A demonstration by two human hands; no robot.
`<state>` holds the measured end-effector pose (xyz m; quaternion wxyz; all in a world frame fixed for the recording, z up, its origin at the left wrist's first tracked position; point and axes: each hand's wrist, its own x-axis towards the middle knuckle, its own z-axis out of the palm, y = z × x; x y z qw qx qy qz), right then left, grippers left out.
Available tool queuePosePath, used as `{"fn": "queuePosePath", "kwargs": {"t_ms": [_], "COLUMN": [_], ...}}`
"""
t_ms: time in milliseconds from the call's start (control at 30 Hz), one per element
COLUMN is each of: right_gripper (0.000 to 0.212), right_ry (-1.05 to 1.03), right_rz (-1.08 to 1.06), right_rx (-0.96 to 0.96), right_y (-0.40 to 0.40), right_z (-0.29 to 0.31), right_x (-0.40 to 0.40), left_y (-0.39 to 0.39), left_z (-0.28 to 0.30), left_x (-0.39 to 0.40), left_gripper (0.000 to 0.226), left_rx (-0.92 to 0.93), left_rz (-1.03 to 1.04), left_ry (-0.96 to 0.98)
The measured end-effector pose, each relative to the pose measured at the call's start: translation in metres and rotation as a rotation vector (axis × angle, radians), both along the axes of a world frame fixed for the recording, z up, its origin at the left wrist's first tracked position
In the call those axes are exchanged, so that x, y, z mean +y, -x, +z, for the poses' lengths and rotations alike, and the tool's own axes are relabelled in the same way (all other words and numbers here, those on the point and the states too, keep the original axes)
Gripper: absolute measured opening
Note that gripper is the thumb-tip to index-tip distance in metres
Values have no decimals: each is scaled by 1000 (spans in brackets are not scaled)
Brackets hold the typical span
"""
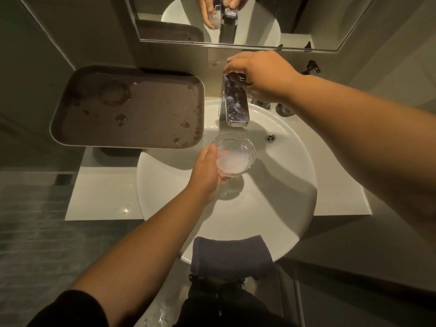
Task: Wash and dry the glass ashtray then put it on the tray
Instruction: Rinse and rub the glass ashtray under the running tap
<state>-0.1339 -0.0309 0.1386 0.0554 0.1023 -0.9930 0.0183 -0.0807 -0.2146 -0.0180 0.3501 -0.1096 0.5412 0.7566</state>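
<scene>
White washbasin (271,208) is lying below. Left hand (207,175) is gripping the glass ashtray (236,153) under the faucet (236,105). Right hand (262,74) is curling around the faucet handle (236,75).

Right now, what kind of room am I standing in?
Most likely a bathroom: a round white basin with a chrome faucet sits below a wall mirror, and a dark folded towel hangs over the basin's front rim.
</scene>
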Motion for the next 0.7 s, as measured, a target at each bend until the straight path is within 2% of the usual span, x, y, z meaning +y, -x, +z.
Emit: {"fn": "queuePosePath", "kwargs": {"t_ms": [367,467,567,600,633,700], "right_gripper": [35,43,42,42,43,40], "right_ry": [36,95,388,516,642,924], "right_rz": [-56,-123,-401,-525,-633,-728], "right_rx": [-108,6,223,179,54,-282], "right_y": [8,-5,-43,-60,-78,-107], "right_z": [14,4,-32,-49,-67,-100], "right_x": [-2,0,3,0,-6,-24], "left_y": [5,5,7,8,8,8], "left_z": [7,5,6,7,8,8], "left_x": [5,4,3,2,3,5], "left_gripper": [34,36,38,37,36,29], "left_rx": [75,97,106,106,109,139], "left_rz": [-45,-55,-61,-57,-52,-59], "left_ry": [41,49,63,61,55,36]}}
